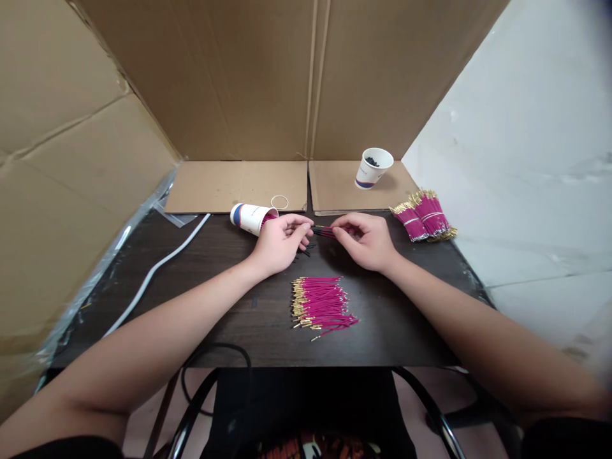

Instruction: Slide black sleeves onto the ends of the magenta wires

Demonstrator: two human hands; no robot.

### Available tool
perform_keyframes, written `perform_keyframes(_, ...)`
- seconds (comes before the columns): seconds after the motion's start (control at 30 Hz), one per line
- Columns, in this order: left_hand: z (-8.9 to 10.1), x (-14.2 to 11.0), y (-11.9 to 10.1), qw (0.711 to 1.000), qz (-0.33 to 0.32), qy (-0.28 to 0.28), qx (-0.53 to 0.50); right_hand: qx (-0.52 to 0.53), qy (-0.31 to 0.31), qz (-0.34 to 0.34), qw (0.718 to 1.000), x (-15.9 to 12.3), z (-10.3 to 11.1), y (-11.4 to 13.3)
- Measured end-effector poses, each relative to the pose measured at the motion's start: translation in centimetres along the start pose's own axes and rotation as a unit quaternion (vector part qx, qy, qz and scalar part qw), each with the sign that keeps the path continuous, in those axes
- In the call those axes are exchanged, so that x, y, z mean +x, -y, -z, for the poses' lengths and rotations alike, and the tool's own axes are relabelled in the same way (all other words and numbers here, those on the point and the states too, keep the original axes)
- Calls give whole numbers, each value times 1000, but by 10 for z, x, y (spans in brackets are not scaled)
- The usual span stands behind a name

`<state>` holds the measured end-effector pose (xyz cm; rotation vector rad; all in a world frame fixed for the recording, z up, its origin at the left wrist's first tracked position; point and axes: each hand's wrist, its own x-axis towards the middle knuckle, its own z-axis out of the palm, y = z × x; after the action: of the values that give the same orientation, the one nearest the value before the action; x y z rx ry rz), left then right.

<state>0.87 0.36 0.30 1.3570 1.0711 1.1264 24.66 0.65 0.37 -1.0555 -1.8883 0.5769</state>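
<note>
A few magenta wires with dark sections are grasped between thumb and fingers of the right hand. The left hand is curled at their left ends; whether anything is pinched there cannot be told. The held wires are spanned between both hands, above the dark tabletop. Step in hand, as judged: black sleeves being fitted onto wire ends; steady alignment and a light push seem called for next. Small black pieces are seen just below the left fingertips. Nearer, a loose row of gold-tipped magenta wires is laid out. Left of the hands, more wires are held in a tipped paper cup; right, banded wire bundles are placed. Far right, black bits are contained in an upright paper cup.
</note>
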Motion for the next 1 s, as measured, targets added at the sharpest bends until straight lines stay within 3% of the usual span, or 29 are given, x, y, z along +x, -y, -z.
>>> perform_keyframes(0.53, -2, -6, -3, 1000, -4, 21, 6, -14, 10, 55, 998, -1, 1, 6)
perform_keyframes(1.0, -1, -5, -2, 1000, 12, 25, 13, -17, 11, 47, 999, -1, 2, 10)
